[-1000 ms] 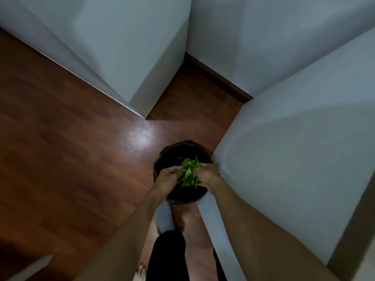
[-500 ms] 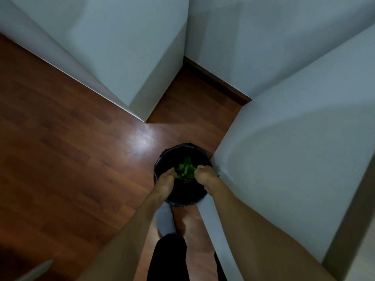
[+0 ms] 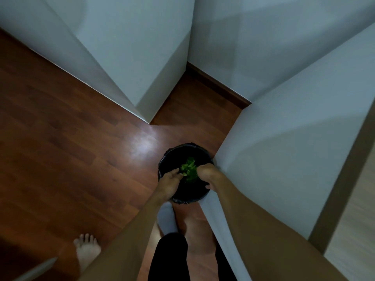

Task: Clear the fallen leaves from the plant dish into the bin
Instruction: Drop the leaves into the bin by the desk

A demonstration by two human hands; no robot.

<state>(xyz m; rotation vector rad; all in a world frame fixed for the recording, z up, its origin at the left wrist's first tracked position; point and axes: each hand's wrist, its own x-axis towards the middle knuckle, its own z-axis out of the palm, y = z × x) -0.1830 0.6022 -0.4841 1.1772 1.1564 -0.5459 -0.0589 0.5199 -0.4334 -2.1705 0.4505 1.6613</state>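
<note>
A round bin (image 3: 183,196) lined with a black bag stands on the wooden floor, against the corner of a white cabinet. A clump of green leaves (image 3: 189,169) shows inside its mouth, between my two hands. My left hand (image 3: 169,182) lies over the bin's left rim with fingers stretched out, its tips touching the leaves. My right hand (image 3: 209,174) hangs over the right rim with fingers curled down at the clump's edge; whether it grips any leaves is hidden. The plant dish is not in view.
White cabinet (image 3: 284,159) rises right beside the bin. Another white block (image 3: 132,57) stands behind, with a narrow floor gap between. Brown wooden floor (image 3: 60,149) spreads to the left. My bare foot (image 3: 87,250) and socked foot (image 3: 166,218) stand near the bin.
The leaves, held high between both hands a second ago, have dropped into the bin's mouth. Both hands sank lower over the rim and my left fingers spread out.
</note>
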